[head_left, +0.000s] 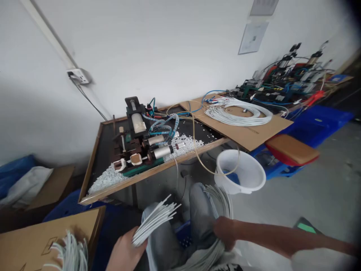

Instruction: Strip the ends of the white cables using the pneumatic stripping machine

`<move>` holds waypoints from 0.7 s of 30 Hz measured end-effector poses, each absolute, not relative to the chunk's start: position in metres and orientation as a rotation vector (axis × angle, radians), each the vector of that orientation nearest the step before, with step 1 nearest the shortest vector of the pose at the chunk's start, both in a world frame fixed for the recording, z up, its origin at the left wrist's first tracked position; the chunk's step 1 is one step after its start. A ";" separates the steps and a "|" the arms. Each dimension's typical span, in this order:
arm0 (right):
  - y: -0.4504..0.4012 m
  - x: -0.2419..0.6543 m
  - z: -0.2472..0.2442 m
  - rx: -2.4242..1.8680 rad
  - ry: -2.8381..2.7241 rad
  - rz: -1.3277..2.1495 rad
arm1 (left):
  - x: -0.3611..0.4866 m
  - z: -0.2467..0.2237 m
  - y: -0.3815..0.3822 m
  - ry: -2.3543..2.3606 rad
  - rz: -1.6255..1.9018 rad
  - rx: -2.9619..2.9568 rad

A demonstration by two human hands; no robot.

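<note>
My left hand (125,250) is closed round a bundle of white wires (156,222), whose cut ends fan out up and to the right above my lap. My right hand (225,231), somewhat blurred, is closed at a second part of the wires (221,197) that loops over my right knee and down across my lap. Its fingers are mostly hidden. Beyond my knees, on the bench, stands a pneumatic wire stripping machine (146,141) with silver cylinders and blue hoses. Small white scraps (107,178) lie around it.
A coil of white wires (239,116) lies on cardboard (248,137) at the right of the wood-edged bench (158,177). Below stands a white bucket (241,169), beside a blue stool with a brown cushion (291,148). More wires (72,252) rest on cardboard at lower left.
</note>
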State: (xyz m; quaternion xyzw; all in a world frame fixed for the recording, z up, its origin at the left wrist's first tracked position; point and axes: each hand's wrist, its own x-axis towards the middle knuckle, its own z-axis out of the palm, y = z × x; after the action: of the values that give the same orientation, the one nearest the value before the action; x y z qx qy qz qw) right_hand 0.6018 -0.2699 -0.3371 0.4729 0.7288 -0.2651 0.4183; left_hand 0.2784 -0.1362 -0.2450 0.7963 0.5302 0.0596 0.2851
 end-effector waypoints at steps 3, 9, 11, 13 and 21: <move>-0.275 0.579 -0.343 1.193 1.879 -0.693 | 0.292 -0.257 -0.137 1.463 -0.163 2.217; -0.294 0.550 -0.350 1.357 1.895 -0.702 | 0.311 -0.241 -0.144 1.364 -0.294 2.350; -0.303 0.547 -0.350 1.421 1.870 -0.695 | 0.311 -0.237 -0.144 1.319 -0.307 2.354; -0.310 0.543 -0.350 1.481 1.848 -0.686 | 0.308 -0.237 -0.144 1.324 -0.324 2.357; -0.300 0.538 -0.349 1.560 1.910 -0.681 | 0.284 -0.246 -0.153 1.426 -0.243 2.320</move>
State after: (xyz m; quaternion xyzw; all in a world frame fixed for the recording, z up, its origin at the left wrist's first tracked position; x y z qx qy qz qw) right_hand 0.5384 -0.2996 -0.3493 0.5839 0.7151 -0.2549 0.2876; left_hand 0.2837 -0.1527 -0.2460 0.8309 0.5109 -0.0870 0.2024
